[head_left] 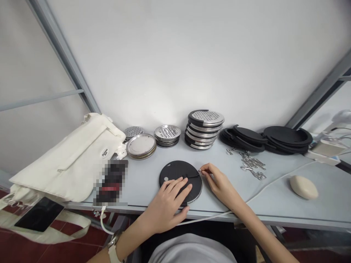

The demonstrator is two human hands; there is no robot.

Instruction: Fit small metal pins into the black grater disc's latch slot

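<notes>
Sitting at our far left is a cream bag (71, 157), and next to it lies a blocked-out dark thing (112, 179) that we can't make out. Then come some flat shiny plates (141, 144) and a pile of bumpy plates (168, 132). In the middle, near the front of the grey surface (142, 188), lies the round black disc (177, 169) we are working on. Our left hand (170, 201) rests on it, its grip spread apart. At the disc's right side, our right hand (218, 180) has its grip pinched together on a tiny metal bit (200, 170).

We think the step now is working that bit at the rim. The next move seems to call for a steady left hand and a small, careful push or turn with the right.

On the left, the gap beside the dark thing gives us room to slide the disc. Its near side is close to the front edge, so we shouldn't shove it toward us. Behind, a tall stack (207, 117) could get bumped. To the right, loose metal parts (251, 161) lie within easy reach, and a white cord (276, 177) runs by our right arm, so we could snag it.
</notes>
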